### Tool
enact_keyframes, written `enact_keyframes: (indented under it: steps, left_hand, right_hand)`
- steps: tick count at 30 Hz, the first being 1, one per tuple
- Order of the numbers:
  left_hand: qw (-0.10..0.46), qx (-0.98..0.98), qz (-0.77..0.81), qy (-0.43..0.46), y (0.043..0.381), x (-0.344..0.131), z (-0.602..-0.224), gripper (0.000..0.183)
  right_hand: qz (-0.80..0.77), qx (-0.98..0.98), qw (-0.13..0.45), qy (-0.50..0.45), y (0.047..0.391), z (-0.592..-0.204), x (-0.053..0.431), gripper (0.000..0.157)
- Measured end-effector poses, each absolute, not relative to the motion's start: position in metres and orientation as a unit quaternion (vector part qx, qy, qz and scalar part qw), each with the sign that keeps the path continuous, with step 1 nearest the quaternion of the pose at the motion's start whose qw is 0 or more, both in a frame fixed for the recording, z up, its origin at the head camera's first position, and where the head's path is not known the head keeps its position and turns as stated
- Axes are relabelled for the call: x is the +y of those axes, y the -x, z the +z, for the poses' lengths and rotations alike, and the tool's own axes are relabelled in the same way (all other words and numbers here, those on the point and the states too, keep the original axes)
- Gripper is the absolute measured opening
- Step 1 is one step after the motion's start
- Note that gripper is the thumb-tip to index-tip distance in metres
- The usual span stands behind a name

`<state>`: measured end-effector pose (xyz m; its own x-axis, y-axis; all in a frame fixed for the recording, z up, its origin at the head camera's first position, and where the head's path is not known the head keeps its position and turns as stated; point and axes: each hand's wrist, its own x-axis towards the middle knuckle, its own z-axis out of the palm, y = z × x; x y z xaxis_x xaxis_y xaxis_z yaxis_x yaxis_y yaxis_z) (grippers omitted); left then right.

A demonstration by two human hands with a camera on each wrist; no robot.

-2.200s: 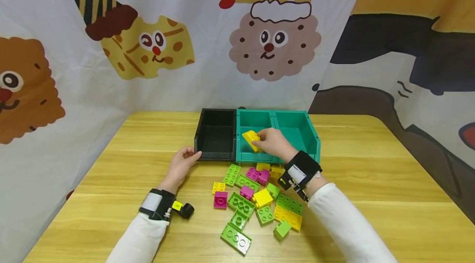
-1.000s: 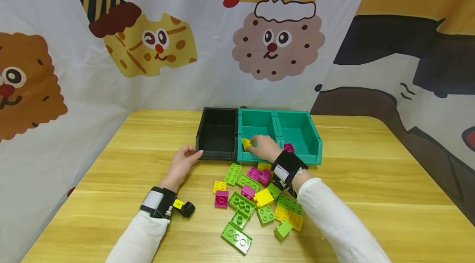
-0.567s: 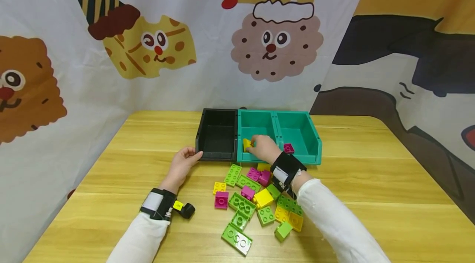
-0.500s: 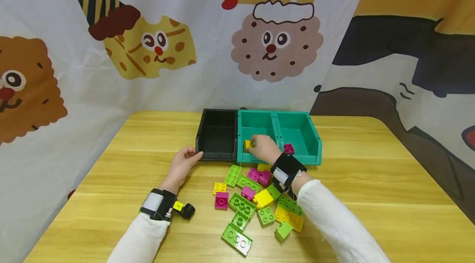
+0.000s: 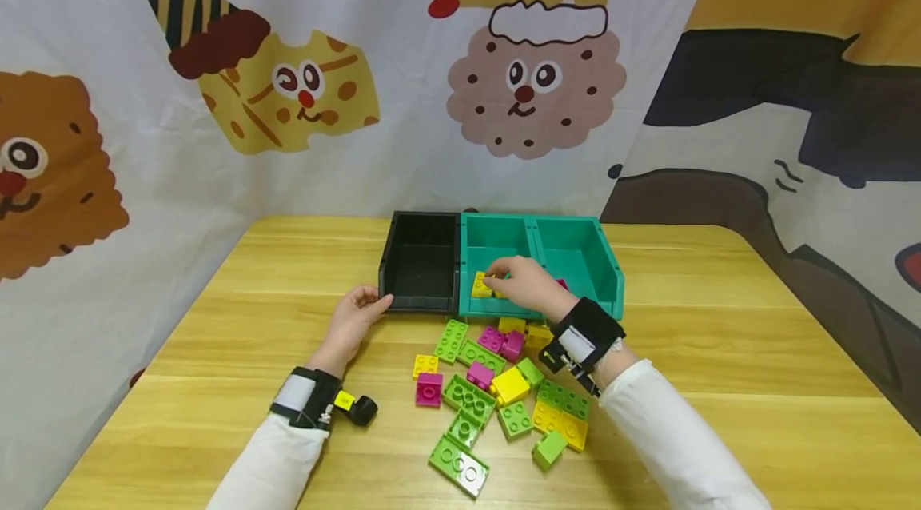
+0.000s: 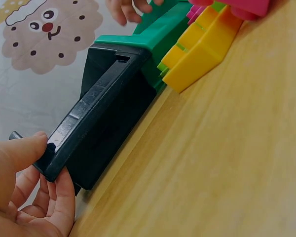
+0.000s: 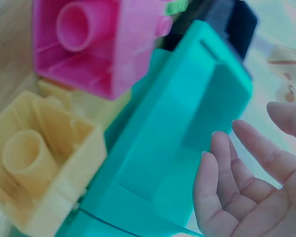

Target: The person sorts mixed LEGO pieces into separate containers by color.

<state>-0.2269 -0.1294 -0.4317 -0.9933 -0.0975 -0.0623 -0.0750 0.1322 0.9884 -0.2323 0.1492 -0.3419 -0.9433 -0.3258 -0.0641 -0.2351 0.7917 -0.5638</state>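
Note:
My left hand (image 5: 352, 324) pinches the front left corner of the black bin (image 5: 423, 304); in the left wrist view the thumb lies on the rim and curled fingers sit below it. Over the middle teal bin (image 5: 496, 232) is my right hand (image 5: 528, 284), holding nothing. Its fingers are loosely bent and apart in the right wrist view. A yellow toy brick (image 5: 480, 286) lies in that bin beside the fingertips, partly covered by the hand. Behind the right wrist, a magenta brick (image 5: 562, 284) barely shows in the right teal bin (image 5: 576, 242).
Green, yellow and magenta toy bricks are scattered in front of the bins, among them a yellow brick (image 5: 510, 386), a magenta brick (image 5: 428, 388) and a green brick (image 5: 458, 466). A printed cloth (image 5: 403, 174) hangs behind the wooden table (image 5: 288, 254).
My right hand lowered the yellow brick into the middle bin, let it go and rose slightly to the right. My left hand stays on the black bin.

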Motion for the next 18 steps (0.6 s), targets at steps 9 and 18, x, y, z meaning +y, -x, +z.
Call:
enact_keyframes:
  steps: [9, 18]
  left_hand:
    - [0.007, -0.751, -0.657, -0.059, 0.225, -0.129, -0.431, 0.024]
    - [0.006, -0.751, -0.658, -0.058, 0.225, -0.129, -0.43, 0.024]
  right_hand:
    - [-0.332, 0.925, 0.057, 0.175, 0.209, -0.339, 0.169, 0.031]
    - [-0.407, 0.888, 0.078, 0.2, 0.183, -0.351, 0.195, 0.034]
